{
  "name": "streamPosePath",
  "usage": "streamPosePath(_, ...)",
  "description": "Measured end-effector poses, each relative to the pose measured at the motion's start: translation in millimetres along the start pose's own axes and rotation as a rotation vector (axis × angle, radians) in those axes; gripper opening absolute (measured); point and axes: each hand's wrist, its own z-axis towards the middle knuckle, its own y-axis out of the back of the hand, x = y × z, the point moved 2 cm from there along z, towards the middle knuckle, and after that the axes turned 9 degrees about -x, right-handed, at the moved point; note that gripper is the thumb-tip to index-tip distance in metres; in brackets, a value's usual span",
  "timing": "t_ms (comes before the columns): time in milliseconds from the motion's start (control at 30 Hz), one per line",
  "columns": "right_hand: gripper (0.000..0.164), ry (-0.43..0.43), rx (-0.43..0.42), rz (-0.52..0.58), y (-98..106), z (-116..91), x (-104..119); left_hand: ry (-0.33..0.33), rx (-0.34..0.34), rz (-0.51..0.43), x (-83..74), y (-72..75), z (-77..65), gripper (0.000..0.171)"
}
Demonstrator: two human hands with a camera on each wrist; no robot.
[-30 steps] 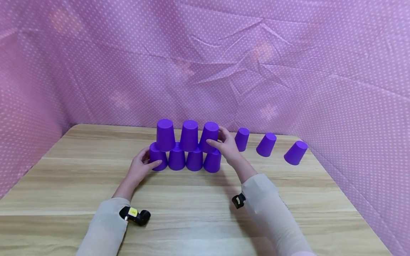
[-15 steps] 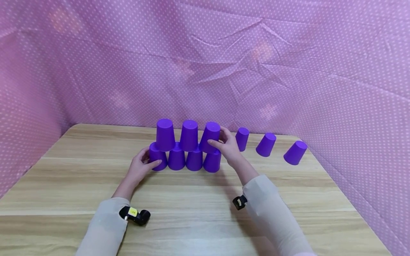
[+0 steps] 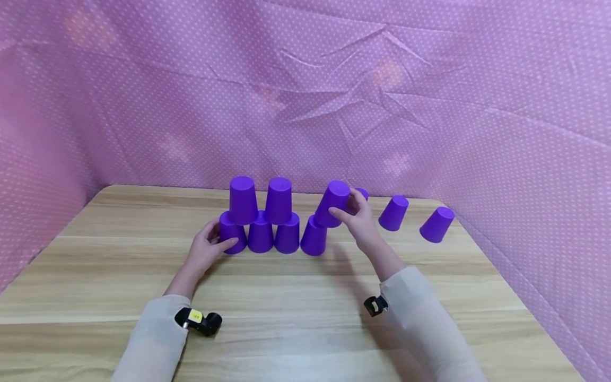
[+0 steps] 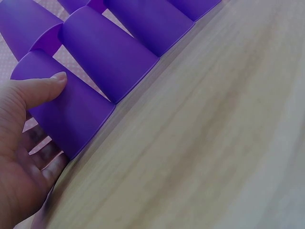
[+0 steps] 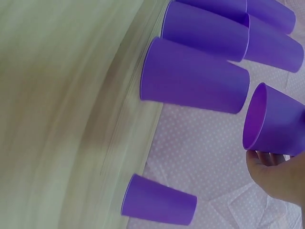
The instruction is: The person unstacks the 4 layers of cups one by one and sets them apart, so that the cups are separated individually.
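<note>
Upside-down purple plastic cups stand in two levels in the head view. My left hand [image 3: 202, 252] holds the leftmost bottom cup [image 3: 233, 234], thumb across its front and fingers round the far side, as the left wrist view confirms. Two cups, one [image 3: 243, 200] at left and one [image 3: 278, 201] beside it, rest on the bottom row. At right, my right hand [image 3: 361, 222] grips a third cup [image 3: 332, 204], mouth down and leaning. In the right wrist view this held cup [image 5: 279, 121] hangs apart from the rightmost bottom cup [image 5: 195, 76].
To the right, two loose upside-down cups, a nearer one [image 3: 436, 225] and another [image 3: 393, 213], stand on the wooden table [image 3: 286, 318]. A third [image 3: 364, 193] is mostly hidden behind my right hand. Pink dotted cloth [image 3: 305, 106] hangs around the table's back and sides.
My right hand has moved right with its cup, off the upper row's right end, now overlapping a loose cup. My left hand keeps its hold; the head view shifts slightly.
</note>
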Motion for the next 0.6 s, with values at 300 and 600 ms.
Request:
streamPosePath(300,0.055,0.014,-0.045,-0.033,20.5,-8.2,3.3,0.011,0.007,-0.009,-2.3,0.5,-1.7,0.065)
streamPosePath(600,0.055,0.022,-0.093,-0.012,45.2,-12.6,-3.7,0.004,0.008,-0.001,-1.2,1.7,-0.8,0.065)
